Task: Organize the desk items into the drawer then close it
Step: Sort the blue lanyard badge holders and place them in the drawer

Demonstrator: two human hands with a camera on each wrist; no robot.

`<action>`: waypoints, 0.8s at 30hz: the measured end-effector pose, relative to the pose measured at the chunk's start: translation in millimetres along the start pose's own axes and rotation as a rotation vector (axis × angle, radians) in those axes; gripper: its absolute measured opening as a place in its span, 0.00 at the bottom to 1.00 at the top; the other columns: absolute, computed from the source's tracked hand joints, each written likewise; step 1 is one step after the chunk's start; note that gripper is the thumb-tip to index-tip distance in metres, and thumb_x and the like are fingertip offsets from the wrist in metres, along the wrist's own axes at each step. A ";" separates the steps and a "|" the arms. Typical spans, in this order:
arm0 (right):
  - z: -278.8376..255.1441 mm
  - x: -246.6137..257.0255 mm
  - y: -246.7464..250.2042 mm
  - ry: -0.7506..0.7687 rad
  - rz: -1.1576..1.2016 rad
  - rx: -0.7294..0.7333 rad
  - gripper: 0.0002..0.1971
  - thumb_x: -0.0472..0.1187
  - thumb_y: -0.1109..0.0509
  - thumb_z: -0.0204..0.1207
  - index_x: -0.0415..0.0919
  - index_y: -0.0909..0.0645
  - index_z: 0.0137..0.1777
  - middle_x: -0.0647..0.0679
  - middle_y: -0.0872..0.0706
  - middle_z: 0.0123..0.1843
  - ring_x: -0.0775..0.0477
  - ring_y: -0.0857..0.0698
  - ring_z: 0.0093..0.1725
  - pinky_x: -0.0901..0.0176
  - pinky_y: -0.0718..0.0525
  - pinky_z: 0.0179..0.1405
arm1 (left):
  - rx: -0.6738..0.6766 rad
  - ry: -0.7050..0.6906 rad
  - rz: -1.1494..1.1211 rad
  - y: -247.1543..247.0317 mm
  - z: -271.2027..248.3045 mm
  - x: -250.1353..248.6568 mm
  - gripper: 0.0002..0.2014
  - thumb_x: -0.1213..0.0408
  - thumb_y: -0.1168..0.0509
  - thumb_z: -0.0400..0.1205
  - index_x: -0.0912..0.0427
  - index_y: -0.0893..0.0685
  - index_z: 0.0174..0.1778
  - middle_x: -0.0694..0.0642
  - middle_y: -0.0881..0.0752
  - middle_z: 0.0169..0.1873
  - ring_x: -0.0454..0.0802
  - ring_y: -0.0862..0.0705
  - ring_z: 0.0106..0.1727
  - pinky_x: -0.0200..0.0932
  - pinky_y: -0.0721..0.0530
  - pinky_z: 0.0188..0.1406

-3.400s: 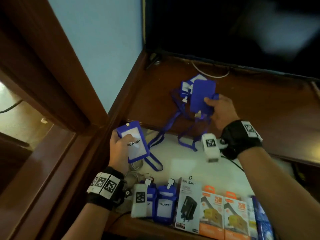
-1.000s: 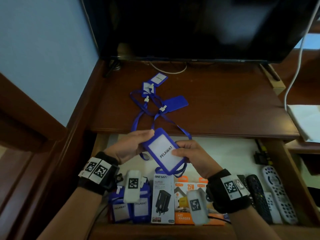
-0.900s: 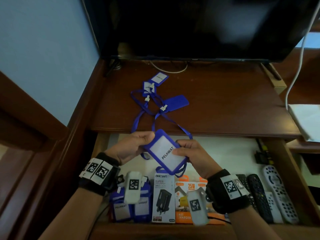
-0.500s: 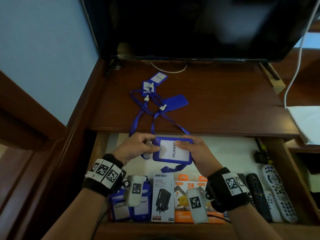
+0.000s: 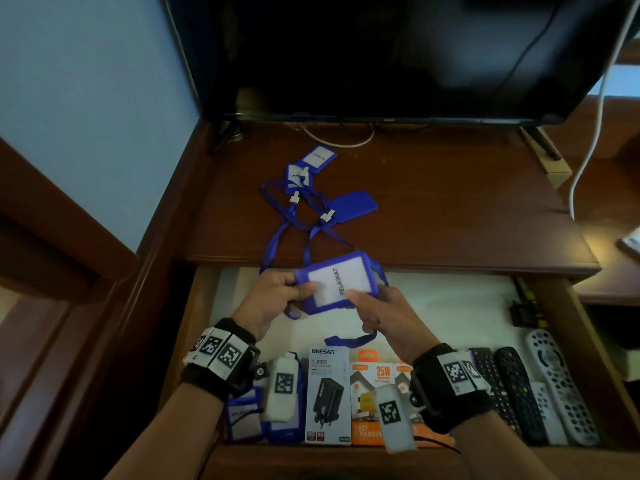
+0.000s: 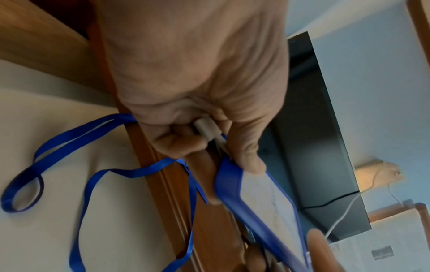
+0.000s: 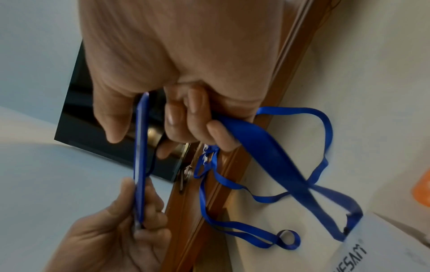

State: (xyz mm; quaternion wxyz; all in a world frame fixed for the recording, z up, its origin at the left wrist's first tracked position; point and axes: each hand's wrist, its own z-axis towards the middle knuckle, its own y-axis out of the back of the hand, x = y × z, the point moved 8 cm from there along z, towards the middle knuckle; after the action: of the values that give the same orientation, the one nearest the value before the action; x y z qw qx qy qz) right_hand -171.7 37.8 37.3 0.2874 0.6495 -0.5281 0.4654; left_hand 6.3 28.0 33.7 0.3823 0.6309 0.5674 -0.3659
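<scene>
A blue badge holder (image 5: 337, 284) with a white "PELAWAT" card is held flat over the open drawer (image 5: 450, 306), just below the desk's (image 5: 450, 202) front edge. My left hand (image 5: 273, 299) pinches its left end near the white clip (image 6: 206, 128). My right hand (image 5: 381, 317) grips its right side, thumb on top. Its blue lanyard (image 7: 267, 156) runs through my right fingers and droops onto the drawer bottom. Three more blue badges (image 5: 318, 157) (image 5: 296, 174) (image 5: 353, 204) lie on the desk with tangled lanyards.
Along the drawer's front stand blue badges (image 5: 244, 415), a grey charger box (image 5: 327, 393) and orange charger boxes (image 5: 377, 386). Remotes (image 5: 512, 386) (image 5: 554, 375) lie at the right. A television (image 5: 381, 53) stands at the desk's back, with a white cable (image 5: 588, 133) on the right.
The badge has turned from a slant to lie sideways and has risen a little toward the desk edge. Both hands have kept hold of it.
</scene>
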 end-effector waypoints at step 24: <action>8.2 20.0 -16.0 0.183 -0.582 0.097 0.03 0.26 0.28 0.71 0.32 0.17 0.39 0.45 0.14 0.29 0.55 0.16 0.28 0.69 0.20 0.32 | -0.112 -0.152 0.949 -11.8 4.5 7.6 0.14 0.49 0.35 0.79 0.56 0.19 0.36 0.53 0.16 0.35 0.55 0.16 0.42 0.49 0.20 0.41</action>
State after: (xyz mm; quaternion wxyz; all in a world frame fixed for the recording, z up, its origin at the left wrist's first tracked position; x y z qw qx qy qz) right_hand -153.8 26.7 54.1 0.4237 0.7419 -0.2686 0.4449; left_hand -4.9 28.0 24.2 0.5809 0.7699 0.2061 -0.1651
